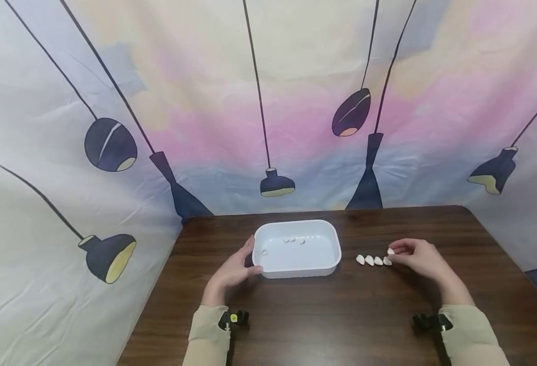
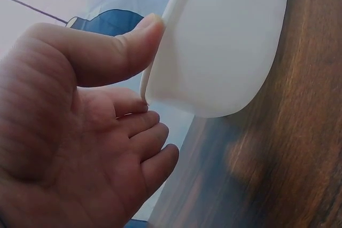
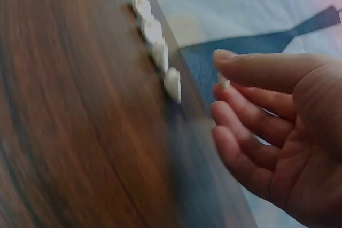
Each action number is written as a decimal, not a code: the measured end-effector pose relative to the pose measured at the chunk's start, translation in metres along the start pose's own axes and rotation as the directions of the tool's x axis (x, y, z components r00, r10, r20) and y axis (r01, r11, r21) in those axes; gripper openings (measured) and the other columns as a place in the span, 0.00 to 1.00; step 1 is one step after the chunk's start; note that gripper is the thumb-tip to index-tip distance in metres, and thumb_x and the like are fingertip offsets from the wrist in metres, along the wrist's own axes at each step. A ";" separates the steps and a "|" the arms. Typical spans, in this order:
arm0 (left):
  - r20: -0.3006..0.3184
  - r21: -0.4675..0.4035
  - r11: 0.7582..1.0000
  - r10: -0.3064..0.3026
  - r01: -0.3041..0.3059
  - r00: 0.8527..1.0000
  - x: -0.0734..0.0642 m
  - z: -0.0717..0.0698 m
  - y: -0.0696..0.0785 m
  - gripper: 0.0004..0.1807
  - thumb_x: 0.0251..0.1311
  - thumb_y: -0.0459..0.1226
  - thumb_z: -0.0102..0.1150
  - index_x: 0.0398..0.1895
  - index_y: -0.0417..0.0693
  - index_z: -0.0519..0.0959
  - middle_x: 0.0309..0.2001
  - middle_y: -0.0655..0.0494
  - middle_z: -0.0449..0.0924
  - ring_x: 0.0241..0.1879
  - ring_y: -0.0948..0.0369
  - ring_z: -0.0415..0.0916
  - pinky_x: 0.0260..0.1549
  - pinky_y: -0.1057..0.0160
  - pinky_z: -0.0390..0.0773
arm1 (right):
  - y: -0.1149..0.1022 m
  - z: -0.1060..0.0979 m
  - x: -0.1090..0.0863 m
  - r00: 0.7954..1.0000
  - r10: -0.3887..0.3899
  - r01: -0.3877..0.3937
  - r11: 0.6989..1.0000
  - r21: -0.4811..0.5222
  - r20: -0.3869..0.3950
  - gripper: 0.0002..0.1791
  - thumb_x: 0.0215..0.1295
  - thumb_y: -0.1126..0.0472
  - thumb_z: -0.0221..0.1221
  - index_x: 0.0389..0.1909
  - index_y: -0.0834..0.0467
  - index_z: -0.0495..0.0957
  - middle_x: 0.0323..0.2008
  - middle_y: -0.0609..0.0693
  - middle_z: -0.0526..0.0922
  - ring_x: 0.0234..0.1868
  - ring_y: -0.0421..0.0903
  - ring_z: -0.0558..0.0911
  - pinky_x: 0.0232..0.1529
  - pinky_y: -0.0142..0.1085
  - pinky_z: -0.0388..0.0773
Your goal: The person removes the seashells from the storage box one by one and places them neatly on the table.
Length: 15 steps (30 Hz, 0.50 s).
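Note:
In the head view a white plastic tray (image 1: 296, 275) stands on the table, with several small pale pieces (image 1: 302, 241) inside. My left hand (image 1: 235, 269) holds its left end, thumb at the near corner and fingers along the side. The left wrist view shows the thumb (image 2: 120, 57) and index fingertip against the rim. To the right of the tray, several small white shell-like pieces (image 1: 369, 261) lie in a row. Just past the row's right end, my right hand (image 1: 417, 256) pinches another small white shell-like piece (image 1: 390, 251) between thumb and fingers, mostly hidden in the right wrist view.
The dark wooden table (image 1: 314, 320) ends at a back edge close behind the tray. A cloth backdrop (image 1: 213, 127) printed with hanging lamps rises behind it and along the left side. Each wrist wears a small black camera mount.

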<state>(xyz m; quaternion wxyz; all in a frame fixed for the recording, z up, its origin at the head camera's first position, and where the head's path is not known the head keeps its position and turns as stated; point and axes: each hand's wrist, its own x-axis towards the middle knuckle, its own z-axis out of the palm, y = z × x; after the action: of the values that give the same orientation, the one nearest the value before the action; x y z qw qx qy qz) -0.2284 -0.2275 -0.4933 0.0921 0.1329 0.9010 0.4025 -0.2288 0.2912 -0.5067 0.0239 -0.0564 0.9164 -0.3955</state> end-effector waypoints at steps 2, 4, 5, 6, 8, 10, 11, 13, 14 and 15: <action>0.004 0.002 1.000 -0.002 0.002 1.000 0.000 -0.001 0.000 0.54 0.67 0.42 0.71 0.86 0.37 0.49 0.86 0.42 0.45 0.84 0.45 0.47 0.79 0.39 0.53 | 0.008 -0.002 0.001 0.999 0.021 -0.020 1.000 -0.021 0.027 0.22 0.67 0.53 0.74 0.52 0.66 0.86 0.41 0.52 0.89 0.41 0.48 0.86 0.42 0.44 0.83; 0.003 0.002 1.000 -0.003 0.003 1.000 0.000 -0.001 0.001 0.53 0.67 0.41 0.71 0.86 0.37 0.49 0.86 0.42 0.46 0.84 0.44 0.47 0.79 0.38 0.53 | 0.015 -0.002 0.001 0.998 0.035 -0.033 0.999 -0.034 0.046 0.21 0.66 0.53 0.74 0.51 0.65 0.86 0.40 0.50 0.89 0.41 0.46 0.85 0.42 0.44 0.82; 0.003 0.003 1.000 -0.004 0.004 1.000 0.000 -0.001 0.001 0.53 0.67 0.41 0.71 0.86 0.37 0.49 0.86 0.42 0.45 0.84 0.44 0.47 0.79 0.39 0.53 | 0.017 -0.002 0.001 0.998 0.039 -0.037 0.999 -0.037 0.051 0.21 0.66 0.54 0.74 0.50 0.65 0.86 0.39 0.50 0.89 0.40 0.46 0.85 0.42 0.44 0.81; 0.003 0.004 1.000 -0.003 0.003 1.000 0.000 -0.001 0.001 0.53 0.67 0.41 0.71 0.86 0.36 0.49 0.86 0.41 0.45 0.84 0.44 0.47 0.79 0.38 0.53 | 0.020 -0.001 0.002 0.998 0.038 -0.036 0.999 -0.039 0.052 0.20 0.65 0.54 0.74 0.50 0.65 0.86 0.39 0.49 0.89 0.40 0.46 0.85 0.42 0.44 0.81; 0.004 0.005 1.000 -0.004 0.004 1.000 0.000 -0.001 0.000 0.53 0.67 0.41 0.71 0.86 0.36 0.49 0.86 0.41 0.45 0.84 0.44 0.47 0.79 0.38 0.53 | 0.022 0.000 0.002 0.998 0.038 -0.035 0.998 -0.042 0.050 0.19 0.64 0.55 0.74 0.49 0.65 0.87 0.38 0.49 0.88 0.39 0.45 0.85 0.42 0.43 0.81; 0.003 0.011 1.000 0.000 0.000 1.000 0.000 -0.001 0.000 0.53 0.67 0.41 0.71 0.86 0.36 0.49 0.86 0.41 0.45 0.84 0.44 0.47 0.79 0.38 0.53 | 0.023 0.001 0.001 0.998 0.037 -0.035 0.998 -0.044 0.046 0.20 0.64 0.55 0.75 0.49 0.65 0.86 0.38 0.48 0.88 0.39 0.45 0.85 0.42 0.43 0.80; 0.006 0.013 1.000 0.001 -0.001 1.000 0.000 -0.001 0.000 0.53 0.67 0.41 0.71 0.86 0.36 0.49 0.86 0.41 0.45 0.84 0.44 0.47 0.79 0.38 0.53 | 0.023 0.001 0.001 0.998 0.040 -0.038 0.998 -0.046 0.042 0.20 0.64 0.55 0.75 0.49 0.65 0.86 0.38 0.48 0.88 0.38 0.45 0.85 0.41 0.43 0.80; 0.009 0.015 1.000 0.000 0.000 1.000 0.001 -0.001 -0.001 0.53 0.67 0.41 0.71 0.86 0.36 0.49 0.86 0.41 0.45 0.84 0.44 0.47 0.79 0.39 0.54 | 0.024 0.002 0.001 0.998 0.043 -0.041 0.998 -0.050 0.038 0.20 0.63 0.55 0.75 0.49 0.65 0.86 0.37 0.49 0.88 0.38 0.44 0.84 0.41 0.43 0.80; 0.010 0.015 1.000 0.000 0.000 1.000 0.001 -0.001 -0.001 0.53 0.67 0.42 0.71 0.86 0.36 0.49 0.86 0.42 0.45 0.84 0.45 0.47 0.79 0.39 0.54 | 0.025 0.002 0.001 0.998 0.043 -0.041 0.998 -0.050 0.038 0.20 0.63 0.56 0.75 0.49 0.66 0.86 0.37 0.49 0.88 0.38 0.44 0.84 0.41 0.42 0.80; 0.010 0.017 1.000 0.003 -0.003 1.000 0.001 -0.001 -0.001 0.53 0.67 0.42 0.71 0.86 0.36 0.49 0.86 0.42 0.45 0.84 0.45 0.47 0.79 0.39 0.54 | 0.025 0.002 0.001 0.998 0.046 -0.044 0.998 -0.052 0.036 0.20 0.63 0.56 0.75 0.48 0.66 0.86 0.37 0.49 0.88 0.37 0.44 0.84 0.40 0.42 0.80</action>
<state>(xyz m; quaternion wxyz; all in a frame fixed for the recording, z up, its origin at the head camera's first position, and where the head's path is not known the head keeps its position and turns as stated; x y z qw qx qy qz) -0.2298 -0.2282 -0.4934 0.0951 0.1370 0.9037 0.3943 -0.2316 0.3068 -0.5258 0.0483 -0.0439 0.9267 -0.3701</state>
